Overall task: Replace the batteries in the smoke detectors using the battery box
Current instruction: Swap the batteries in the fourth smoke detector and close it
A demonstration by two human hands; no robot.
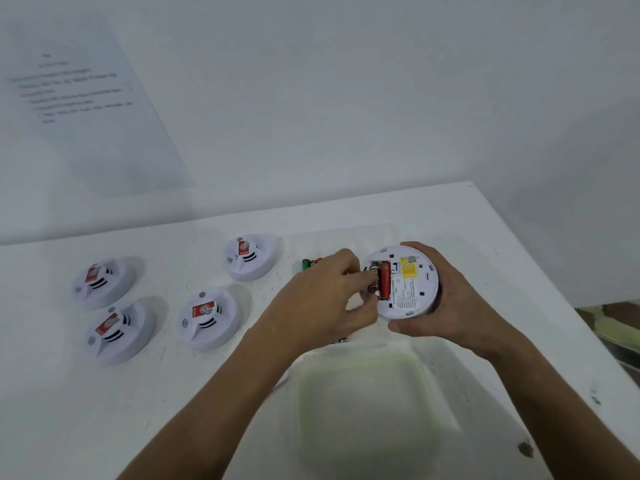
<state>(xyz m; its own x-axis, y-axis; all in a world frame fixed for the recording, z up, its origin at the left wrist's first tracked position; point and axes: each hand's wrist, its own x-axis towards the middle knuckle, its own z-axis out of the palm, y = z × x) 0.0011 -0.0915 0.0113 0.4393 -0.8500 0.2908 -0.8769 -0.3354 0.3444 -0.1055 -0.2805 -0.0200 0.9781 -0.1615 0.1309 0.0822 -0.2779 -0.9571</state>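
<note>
Smoke detector (410,284): held back-side up above the worktop (207,410) near its right edge, gripped around the rim by the right hand (446,306), thumb at the near side and fingers curled over the far side. The battery bay is exposed at the left of the back. One red battery (384,280) is seated there, long axis running from the far side to the near side. A yellow label and a printed white label are seen to its right (text too small to be read).

Left hand (325,299): fingers curled, fingertips pinched at a second battery (373,282) at the bay's left edge; this battery is largely covered by the fingers, so its seating cannot be told.

Loose batteries (311,263): a green and a reddish end are seen lying on the worktop beyond the left hand, the rest hidden by the hand.

Four further smoke detectors: face-up, each with a red sticker, set toward the left half of the worktop at (249,256), (209,318), (102,282) and (117,330).

Battery box (367,407): translucent, greenish-rimmed, blurred, placed near the front edge below both hands; partly crossed by the left forearm, contents not discernible.

Printed sheet (86,105): on the wall, upper left, illegible.
</note>
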